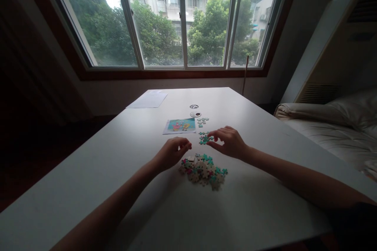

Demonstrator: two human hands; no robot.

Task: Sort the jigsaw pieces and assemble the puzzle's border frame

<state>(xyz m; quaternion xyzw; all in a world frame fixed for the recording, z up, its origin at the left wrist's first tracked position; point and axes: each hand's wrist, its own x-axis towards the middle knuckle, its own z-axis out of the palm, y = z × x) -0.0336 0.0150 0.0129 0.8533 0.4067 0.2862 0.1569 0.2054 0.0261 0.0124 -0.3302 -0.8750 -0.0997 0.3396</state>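
A heap of loose jigsaw pieces (203, 170) lies on the white table (123, 153) in front of me. My left hand (172, 152) rests just left of the heap with its fingers curled in; I cannot see anything in them. My right hand (229, 141) hovers above the heap's far side, fingertips pinching at a small joined cluster of teal pieces (203, 138). A colourful picture card (180, 126) lies beyond my left hand. A second small group of teal pieces (202, 120) sits past the cluster.
A sheet of paper (149, 99) lies at the table's far left corner. Two small round objects (194, 113) sit near the card. A wide window fills the back wall. A bed with pale bedding (332, 125) stands to the right of the table.
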